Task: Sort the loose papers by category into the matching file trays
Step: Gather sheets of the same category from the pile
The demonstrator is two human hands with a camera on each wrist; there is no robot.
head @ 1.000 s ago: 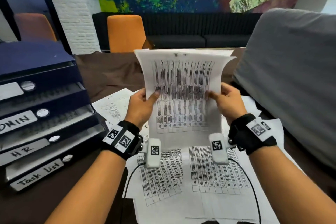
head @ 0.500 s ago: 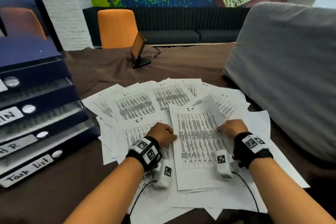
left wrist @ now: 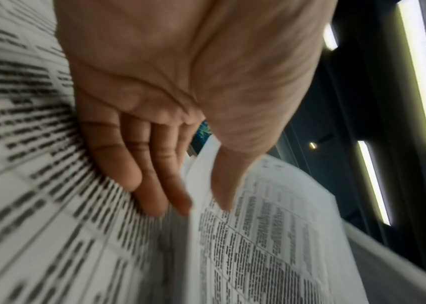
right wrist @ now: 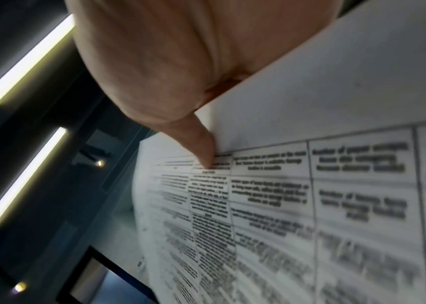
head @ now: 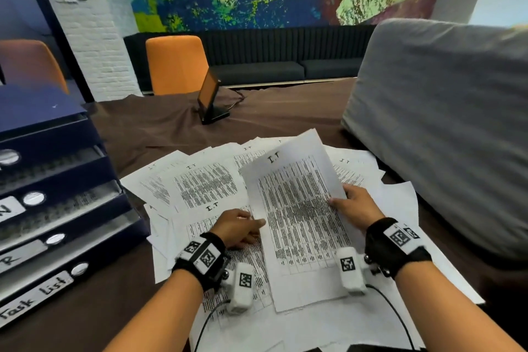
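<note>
Left hand point(head: 238, 227) pinched the left edge of the I.T sheet point(head: 297, 208); right hand point(head: 355, 207) gripped its right edge. File trays point(head: 54, 208) stood left on the brown-covered bench point(head: 171, 123), loose papers point(head: 205, 183) fanned centre, grey cushion point(head: 445, 123) right. Half a second earlier the sheet lay flat; it was now lifted. Wrist views alone showed ceiling lights point(left wrist: 422, 78).

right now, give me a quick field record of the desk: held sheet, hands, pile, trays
held sheet: one I.T sheet, lifted off the pile, tilted
right hand: grips its right edge, thumb on top
left hand: pinches its left edge
pile: loose papers fanned on the brown table, several headed IT
file trays: left of the pile; one label reads Task List
</note>
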